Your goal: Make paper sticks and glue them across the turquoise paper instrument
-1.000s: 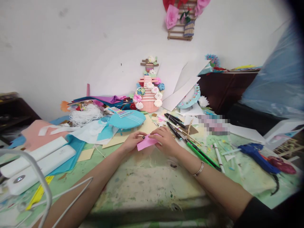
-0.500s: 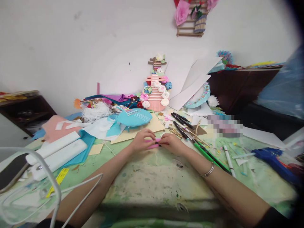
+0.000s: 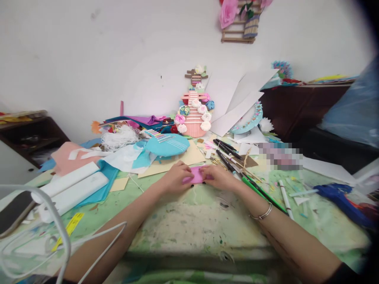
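Note:
A small piece of pink paper (image 3: 196, 174) lies flat between my two hands, close to the table's surface. My left hand (image 3: 177, 177) pinches its left end with bent fingers. At the right end, my right hand (image 3: 217, 177) grips the paper in the same way, the fingers curled over it. Just beyond the hands are a yellowish card sheet (image 3: 192, 154) and a blue paper lute body (image 3: 168, 146) with white strings. A pink lute decorated with paper flowers (image 3: 196, 126) leans upright against the wall.
Several black pens (image 3: 226, 149) and green-handled scissors (image 3: 263, 193) lie to the right, with a white marker (image 3: 286, 199) and a blue glue gun (image 3: 337, 199) farther out. White paper rolls (image 3: 74, 197), a yellow tag (image 3: 69, 230) and a white cable (image 3: 66, 240) occupy the left.
My hands have moved slightly apart, and the pink paper, narrow and mostly covered before, now shows a wider flat face between them.

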`<move>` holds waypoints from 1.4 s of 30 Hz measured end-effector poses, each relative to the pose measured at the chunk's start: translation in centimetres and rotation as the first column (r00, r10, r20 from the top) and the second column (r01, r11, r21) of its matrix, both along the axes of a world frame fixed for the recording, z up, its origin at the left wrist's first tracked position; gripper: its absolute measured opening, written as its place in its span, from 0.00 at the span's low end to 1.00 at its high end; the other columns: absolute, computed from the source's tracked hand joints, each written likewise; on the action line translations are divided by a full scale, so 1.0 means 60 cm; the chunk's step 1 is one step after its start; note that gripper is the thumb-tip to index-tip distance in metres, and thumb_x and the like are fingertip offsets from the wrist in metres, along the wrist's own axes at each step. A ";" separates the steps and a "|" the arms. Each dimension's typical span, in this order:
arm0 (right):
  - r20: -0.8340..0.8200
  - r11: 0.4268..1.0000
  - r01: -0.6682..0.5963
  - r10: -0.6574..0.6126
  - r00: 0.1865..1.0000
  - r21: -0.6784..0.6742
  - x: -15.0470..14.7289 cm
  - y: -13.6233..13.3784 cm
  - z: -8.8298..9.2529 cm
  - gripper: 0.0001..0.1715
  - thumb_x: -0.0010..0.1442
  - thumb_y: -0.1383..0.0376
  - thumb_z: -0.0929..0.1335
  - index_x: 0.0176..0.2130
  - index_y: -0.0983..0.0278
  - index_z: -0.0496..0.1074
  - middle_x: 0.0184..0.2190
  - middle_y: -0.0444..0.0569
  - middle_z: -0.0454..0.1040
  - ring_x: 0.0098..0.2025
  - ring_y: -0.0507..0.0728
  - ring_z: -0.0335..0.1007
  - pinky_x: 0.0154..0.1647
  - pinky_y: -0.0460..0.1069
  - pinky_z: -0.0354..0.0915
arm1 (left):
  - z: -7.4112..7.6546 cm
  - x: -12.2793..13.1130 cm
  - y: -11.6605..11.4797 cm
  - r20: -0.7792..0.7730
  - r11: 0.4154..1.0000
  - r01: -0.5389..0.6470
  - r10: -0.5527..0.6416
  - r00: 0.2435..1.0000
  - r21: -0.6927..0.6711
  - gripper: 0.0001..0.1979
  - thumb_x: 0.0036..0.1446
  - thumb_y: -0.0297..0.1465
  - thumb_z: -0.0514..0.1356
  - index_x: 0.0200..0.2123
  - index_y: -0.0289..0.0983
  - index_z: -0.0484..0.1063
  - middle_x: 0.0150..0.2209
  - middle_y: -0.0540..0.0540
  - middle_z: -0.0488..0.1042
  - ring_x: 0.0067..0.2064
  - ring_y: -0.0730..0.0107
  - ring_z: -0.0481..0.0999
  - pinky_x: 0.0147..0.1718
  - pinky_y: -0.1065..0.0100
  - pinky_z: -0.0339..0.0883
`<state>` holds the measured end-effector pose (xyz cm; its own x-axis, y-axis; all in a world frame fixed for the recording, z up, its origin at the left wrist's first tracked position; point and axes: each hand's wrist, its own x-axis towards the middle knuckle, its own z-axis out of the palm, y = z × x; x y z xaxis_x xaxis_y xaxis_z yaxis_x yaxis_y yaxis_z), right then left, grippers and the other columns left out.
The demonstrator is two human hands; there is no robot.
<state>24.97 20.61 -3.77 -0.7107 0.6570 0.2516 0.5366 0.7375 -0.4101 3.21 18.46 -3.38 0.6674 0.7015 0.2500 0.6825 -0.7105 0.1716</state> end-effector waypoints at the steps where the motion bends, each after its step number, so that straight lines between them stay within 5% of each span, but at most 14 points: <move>1: -0.001 1.000 -0.015 0.015 1.000 0.006 0.000 -0.001 0.001 0.08 0.49 0.76 0.66 0.24 0.65 0.71 0.37 0.51 0.77 0.46 0.59 0.70 0.51 0.54 0.60 | 0.000 -0.001 -0.002 -0.039 0.999 -0.023 0.024 0.999 0.034 0.12 0.52 0.38 0.59 0.35 0.37 0.74 0.40 0.41 0.70 0.44 0.59 0.64 0.45 0.60 0.58; 5: -0.002 0.999 -0.039 0.039 0.999 -0.011 0.001 -0.003 0.002 0.09 0.50 0.77 0.65 0.25 0.64 0.69 0.41 0.53 0.76 0.54 0.60 0.65 0.59 0.58 0.54 | -0.006 -0.008 -0.001 -0.141 0.991 -0.101 0.112 0.984 0.083 0.20 0.53 0.43 0.57 0.44 0.37 0.70 0.45 0.38 0.66 0.48 0.54 0.61 0.48 0.54 0.55; 13: 0.042 0.998 -0.054 0.055 0.998 -0.025 0.002 -0.007 0.001 0.08 0.51 0.76 0.64 0.30 0.64 0.66 0.44 0.55 0.73 0.53 0.62 0.65 0.59 0.61 0.54 | -0.012 -0.003 0.000 -0.102 0.996 -0.006 0.015 0.995 0.092 0.19 0.56 0.44 0.55 0.45 0.38 0.70 0.43 0.40 0.65 0.46 0.56 0.60 0.46 0.56 0.56; 19: 0.015 0.993 -0.107 0.108 0.994 -0.040 0.001 -0.004 -0.007 0.10 0.54 0.77 0.61 0.31 0.63 0.64 0.41 0.53 0.72 0.52 0.60 0.65 0.58 0.60 0.55 | -0.019 0.017 0.003 0.015 0.992 0.094 -0.096 0.995 0.085 0.09 0.59 0.30 0.51 0.33 0.37 0.71 0.34 0.44 0.70 0.39 0.66 0.64 0.41 0.64 0.57; 27: -0.069 0.987 -0.153 0.149 0.986 -0.053 -0.011 -0.007 -0.011 0.11 0.57 0.75 0.60 0.38 0.64 0.67 0.40 0.51 0.72 0.44 0.56 0.68 0.45 0.52 0.63 | -0.004 -0.005 0.000 0.023 0.990 0.115 -0.113 0.993 -0.081 0.04 0.43 0.24 0.54 0.19 0.36 0.61 0.27 0.48 0.66 0.28 0.73 0.63 0.27 0.71 0.55; 33: -0.051 0.991 -0.108 0.104 0.993 -0.081 -0.016 -0.015 -0.013 0.20 0.61 0.70 0.60 0.52 0.63 0.62 0.47 0.53 0.73 0.47 0.56 0.69 0.47 0.52 0.63 | 0.014 -0.027 0.001 -0.120 0.977 0.031 -0.058 0.991 -0.213 0.04 0.40 0.26 0.55 0.18 0.36 0.61 0.21 0.51 0.65 0.24 0.74 0.61 0.25 0.70 0.53; 38: 0.119 0.993 0.106 -0.112 0.987 0.060 -0.015 -0.008 -0.024 0.28 0.61 0.64 0.63 0.58 0.71 0.56 0.55 0.66 0.64 0.58 0.65 0.60 0.54 0.59 0.58 | 0.015 -0.029 0.006 -0.142 0.988 0.010 -0.032 0.989 -0.157 0.04 0.40 0.25 0.54 0.18 0.36 0.60 0.21 0.50 0.65 0.25 0.74 0.61 0.25 0.71 0.52; 42: 0.100 0.977 0.189 -0.198 0.975 0.097 -0.009 -0.003 -0.018 0.24 0.62 0.65 0.62 0.56 0.71 0.60 0.54 0.65 0.65 0.57 0.64 0.60 0.55 0.59 0.58 | 0.017 -0.023 0.007 -0.064 0.999 -0.025 0.023 0.998 -0.033 0.05 0.45 0.25 0.53 0.20 0.36 0.60 0.23 0.49 0.65 0.27 0.73 0.62 0.26 0.71 0.52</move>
<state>24.43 20.41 -4.83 -0.5982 0.7638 0.2424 0.7103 0.6455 -0.2809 1.85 18.86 -2.33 0.6642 0.7247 0.1832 0.7094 -0.6884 0.1512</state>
